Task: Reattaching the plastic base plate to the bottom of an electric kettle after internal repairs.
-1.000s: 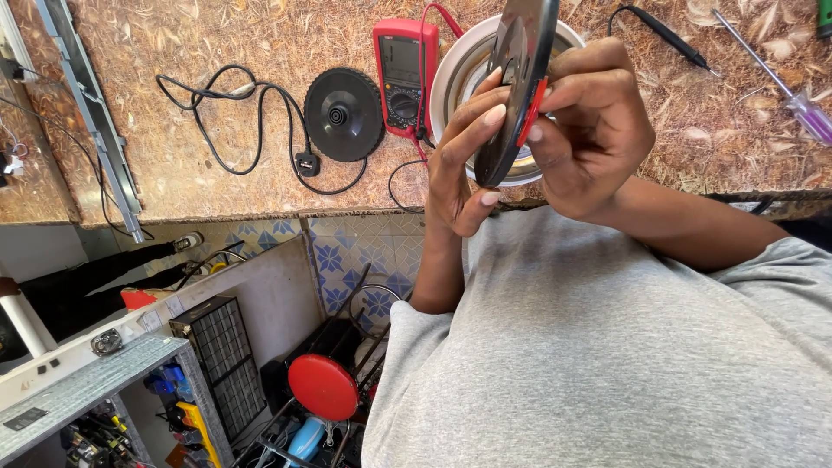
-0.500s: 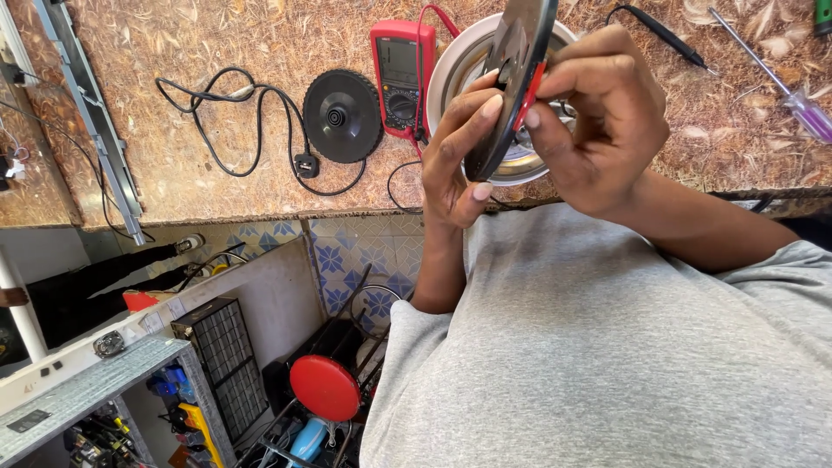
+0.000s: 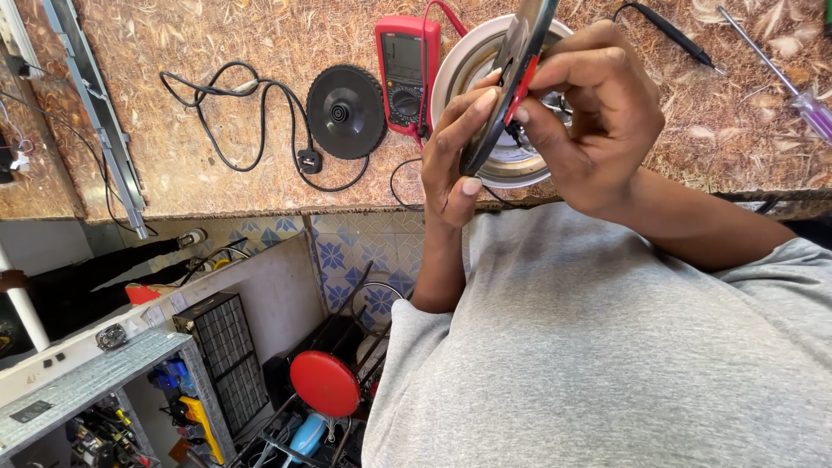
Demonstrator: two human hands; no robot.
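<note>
Two hands meet on one thing: a thin dark disc (image 3: 507, 91), seen almost edge-on and tilted, held up above the white round appliance base (image 3: 459, 65) that lies on the chipboard bench (image 3: 217, 182). The left hand (image 3: 455, 147) pinches the disc's lower rim, its thumb pointing down towards the bench edge and its fingers laid along the near face; the right hand (image 3: 598, 121) is curled around the far side, fingertips pressing a red strip (image 3: 523, 87) against the rim. Compared with half a second ago, the disc stands at much the same tilt and in much the same place over the base, while the right fingers have slid slightly along its edge and the left grip has barely shifted, so the work looks like close fiddling at the rim rather than any lifting away. What the red strip is, a wire or a probe tip, cannot be told from this angle. Just left of the base lies a red multimeter (image 3: 406, 74) with its leads running up past the disc; further left sits a black round power stand (image 3: 347, 111) with its coiled black cord (image 3: 234, 113). Well right of the base rest a black probe (image 3: 663, 30) and a purple-handled screwdriver (image 3: 797, 100).
</note>
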